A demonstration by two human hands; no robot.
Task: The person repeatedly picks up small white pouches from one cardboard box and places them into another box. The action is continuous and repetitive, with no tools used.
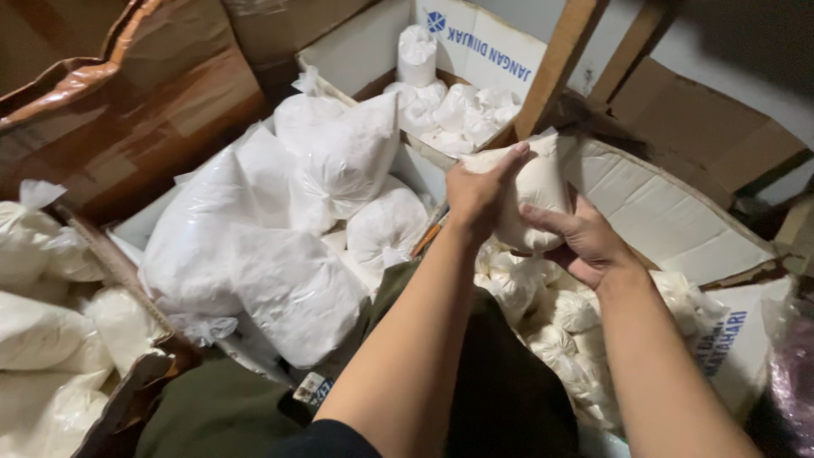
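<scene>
Both my hands hold one small clear plastic bag of white powder (536,188) above an open cardboard box (678,222). My left hand (475,193) grips the bag's left side and top. My right hand (583,242) cups it from below and the right. Under the hands, several similar small tied bags (564,326) fill that box.
Large white powder bags (280,229) are piled at centre left. Another open box (475,42) at the back holds several small bags (454,106). More bags (42,339) lie in a box at the far left. Brown cardboard (127,93) and wooden slats (555,64) stand behind.
</scene>
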